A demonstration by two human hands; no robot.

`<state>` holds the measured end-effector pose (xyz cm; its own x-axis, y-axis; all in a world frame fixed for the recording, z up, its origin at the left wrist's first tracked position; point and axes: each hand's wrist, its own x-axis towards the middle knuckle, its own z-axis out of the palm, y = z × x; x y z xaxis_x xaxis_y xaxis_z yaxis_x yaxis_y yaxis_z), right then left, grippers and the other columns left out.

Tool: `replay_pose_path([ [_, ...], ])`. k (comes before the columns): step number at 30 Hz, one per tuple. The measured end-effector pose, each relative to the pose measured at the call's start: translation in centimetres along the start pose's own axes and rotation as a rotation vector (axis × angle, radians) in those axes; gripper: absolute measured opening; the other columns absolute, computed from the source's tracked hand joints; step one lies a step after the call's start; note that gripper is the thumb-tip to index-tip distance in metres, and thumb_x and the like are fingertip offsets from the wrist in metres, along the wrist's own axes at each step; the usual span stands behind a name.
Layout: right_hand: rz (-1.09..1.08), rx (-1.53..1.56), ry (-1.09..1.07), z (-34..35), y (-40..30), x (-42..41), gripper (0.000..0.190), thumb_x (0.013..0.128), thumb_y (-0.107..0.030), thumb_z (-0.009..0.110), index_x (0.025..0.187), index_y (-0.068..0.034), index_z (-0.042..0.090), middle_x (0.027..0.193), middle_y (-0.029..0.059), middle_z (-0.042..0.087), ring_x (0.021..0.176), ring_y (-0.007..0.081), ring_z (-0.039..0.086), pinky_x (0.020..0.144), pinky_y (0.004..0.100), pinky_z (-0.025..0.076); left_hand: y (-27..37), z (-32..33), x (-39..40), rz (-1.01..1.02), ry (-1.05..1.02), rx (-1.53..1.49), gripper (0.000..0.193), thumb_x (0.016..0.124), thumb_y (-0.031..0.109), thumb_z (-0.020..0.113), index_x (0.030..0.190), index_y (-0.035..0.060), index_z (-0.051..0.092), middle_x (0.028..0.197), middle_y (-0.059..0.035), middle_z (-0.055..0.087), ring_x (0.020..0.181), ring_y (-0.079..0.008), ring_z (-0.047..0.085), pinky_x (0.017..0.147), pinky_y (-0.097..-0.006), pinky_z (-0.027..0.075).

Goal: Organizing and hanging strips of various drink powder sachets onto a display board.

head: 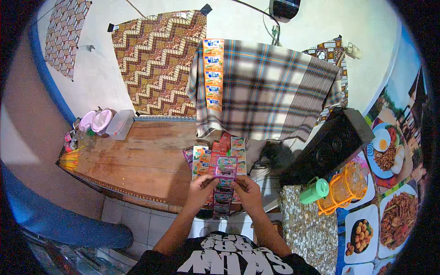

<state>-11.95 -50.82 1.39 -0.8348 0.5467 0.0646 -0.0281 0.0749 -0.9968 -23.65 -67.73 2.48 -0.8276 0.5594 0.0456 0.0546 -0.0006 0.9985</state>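
Observation:
Between my left hand (202, 189) and my right hand (246, 191) hangs a strip of purple drink-powder sachets (226, 167). The fingertips of each hand pinch one side edge, just below the top sachet, and the lower sachets hang down over the table's front edge. Behind the strip, more sachet strips lie on the wooden table: red sachets (219, 147), white-and-green sachets (238, 145), orange sachets (205, 160) and a purple one (188, 154). A strip of orange sachets (213, 74) hangs down the front of a plaid cloth (264, 89).
Plastic bowls (101, 121), a clear container (120, 125) and bottles stand at the wooden table's (137, 161) far left. Right of me are a black loudspeaker (330, 141), a green pitcher (314, 191) and an orange plastic rack (343, 187) by a stone-patterned counter (306, 227).

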Motion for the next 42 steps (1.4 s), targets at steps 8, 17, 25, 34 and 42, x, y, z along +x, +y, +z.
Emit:
replay_pose_path([
  [8,0.053,-0.029,-0.01,-0.6,-4.0,-1.2,0.024,0.101,-0.011,0.076,0.121,0.002,0.07,0.105,0.0079,0.076,0.099,0.0138,0.071,0.091,0.0307,0.055,2.6,0.0,-1.4,-0.007,-0.03,-0.135,0.014,0.103,0.013,0.074,0.109,0.0008,0.076,0.091,0.0031,0.072,0.082,-0.0045,0.063,0.07,-0.0235,0.052],
  [17,-0.343,-0.316,0.107,-0.5,-8.1,-2.2,0.022,0.093,-0.009,0.081,0.114,-0.004,0.079,0.103,0.0113,0.08,0.095,0.0169,0.075,0.087,0.0325,0.058,4.3,-0.2,-1.7,0.324,0.061,0.04,0.014,0.095,0.004,0.08,0.107,-0.0017,0.078,0.094,-0.0042,0.077,0.087,-0.0093,0.069,0.08,-0.0256,0.055],
  [25,-0.457,-0.473,0.107,-1.0,-10.7,-2.1,0.019,0.09,-0.011,0.082,0.109,-0.01,0.082,0.102,0.0113,0.079,0.094,0.0264,0.074,0.086,0.0377,0.057,6.9,-0.5,-1.6,0.409,0.124,0.137,0.019,0.091,0.001,0.082,0.109,-0.0024,0.079,0.106,-0.0126,0.081,0.097,-0.0164,0.075,0.086,-0.0317,0.059],
  [34,-0.505,-0.431,0.091,-0.9,-11.3,-1.7,0.02,0.086,-0.003,0.083,0.105,-0.006,0.08,0.101,0.0123,0.077,0.097,0.0259,0.072,0.087,0.0375,0.055,8.0,-0.6,-1.7,0.476,0.1,0.23,0.018,0.087,-0.001,0.083,0.104,-0.0013,0.08,0.1,-0.0126,0.078,0.093,-0.0207,0.074,0.085,-0.0327,0.057],
  [42,-0.558,-0.461,0.093,-1.0,-10.9,-1.3,0.017,0.087,-0.004,0.083,0.104,-0.006,0.08,0.103,0.0114,0.074,0.099,0.0275,0.071,0.089,0.0379,0.055,8.7,-0.9,-1.7,0.583,0.081,0.341,0.015,0.088,0.0,0.081,0.103,-0.0006,0.077,0.101,-0.0101,0.068,0.099,-0.0232,0.067,0.088,-0.0345,0.053],
])
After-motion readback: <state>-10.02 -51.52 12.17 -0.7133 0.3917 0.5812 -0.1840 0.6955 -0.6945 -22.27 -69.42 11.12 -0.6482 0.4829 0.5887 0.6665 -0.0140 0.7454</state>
